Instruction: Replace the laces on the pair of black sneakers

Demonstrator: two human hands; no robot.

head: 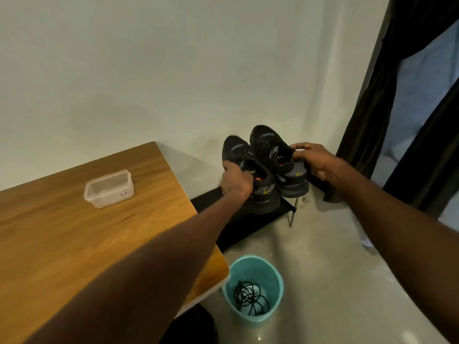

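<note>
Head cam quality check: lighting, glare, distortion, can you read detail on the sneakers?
Head view: dim, warm light; black sneakers read as dark masses, lace detail lost. Soft glare on the floor beside the teal bin. Wide-angle stretch bulges both forearms; left hand and right hand slightly soft.

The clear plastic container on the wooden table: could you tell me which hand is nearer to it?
Left. The left hand grips a sneaker just right of the container; the right hand holds the other sneaker farther right.
</note>
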